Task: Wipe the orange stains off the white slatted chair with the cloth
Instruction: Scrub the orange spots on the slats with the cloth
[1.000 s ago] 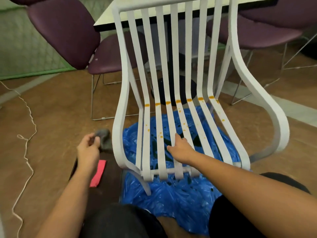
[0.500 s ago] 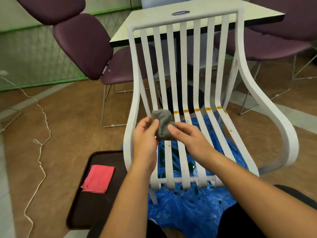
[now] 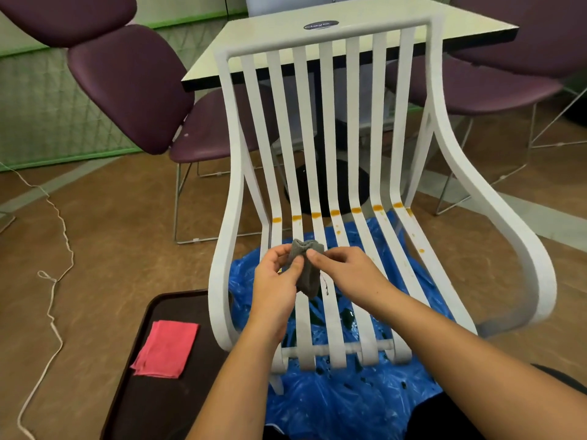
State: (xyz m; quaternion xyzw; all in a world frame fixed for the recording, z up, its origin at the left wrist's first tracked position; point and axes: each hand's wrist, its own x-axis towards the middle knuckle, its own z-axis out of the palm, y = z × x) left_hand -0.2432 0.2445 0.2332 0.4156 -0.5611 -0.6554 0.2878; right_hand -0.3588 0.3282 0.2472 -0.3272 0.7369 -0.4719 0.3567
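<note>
The white slatted chair (image 3: 495,217) stands in front of me. A row of orange stains (image 3: 335,213) runs across its slats where seat meets back, with smaller orange spots (image 3: 421,249) further down the right slats. A crumpled grey cloth (image 3: 307,274) hangs over the seat's left middle. My left hand (image 3: 276,281) pinches the cloth's left side between thumb and fingers. My right hand (image 3: 346,274) pinches its right side. Both hands are below the stain row, above the slats.
Blue plastic sheeting (image 3: 343,404) lies under the chair. A dark tray (image 3: 143,404) at lower left holds a folded pink cloth (image 3: 166,347). A white cord (image 3: 55,281) trails over the brown floor. Purple chairs (image 3: 127,84) and a table (image 3: 349,30) stand behind.
My left hand brought the grey cloth from beside the chair's left frame up over the seat. My right hand left the slats and took hold of the cloth too.
</note>
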